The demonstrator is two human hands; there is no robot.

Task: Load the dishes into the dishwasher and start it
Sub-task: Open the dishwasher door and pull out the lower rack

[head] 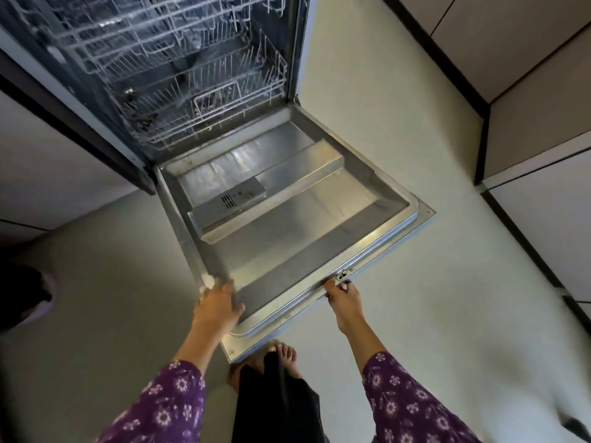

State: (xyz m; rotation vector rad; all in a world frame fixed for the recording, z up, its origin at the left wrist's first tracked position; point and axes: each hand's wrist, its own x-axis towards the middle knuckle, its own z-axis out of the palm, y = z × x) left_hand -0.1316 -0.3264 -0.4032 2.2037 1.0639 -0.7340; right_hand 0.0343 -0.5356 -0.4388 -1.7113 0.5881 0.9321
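Note:
The dishwasher door point(297, 219) lies folded down flat, its steel inner face up, with the detergent box point(230, 199) on it. Behind it the tub stands open, showing the wire lower rack point(179, 123) with a cutlery basket point(217, 102) and an upper rack point(144, 36); no dishes are plainly visible in them. My left hand point(219, 303) rests on the door's near left corner, fingers blurred, thumb on the inner face. My right hand point(340, 295) grips the door's top edge beside the latch point(342, 275), thumb on top and fingers hooked under.
Pale cabinet fronts with dark trim stand to the left point(48, 174) and along the right point(527, 91). My bare feet point(281, 350) stand on the light floor point(415, 314) just before the door's near corner. A dark object point(22, 292) sits at the left edge.

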